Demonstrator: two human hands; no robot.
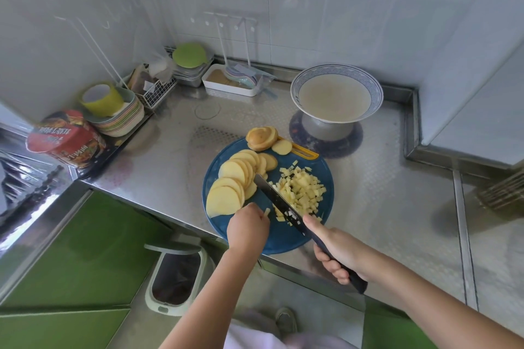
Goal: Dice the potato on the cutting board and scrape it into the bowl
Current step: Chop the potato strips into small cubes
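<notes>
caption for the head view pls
Potato dicing: right hand holds knife beside diced potato, left hand pinches a strip on the blue board

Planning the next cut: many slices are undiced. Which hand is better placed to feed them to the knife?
Left. The left hand sits right beside the fanned slices, pinching only a small potato bit; the right hand grips the knife, its blade across the board.
</notes>
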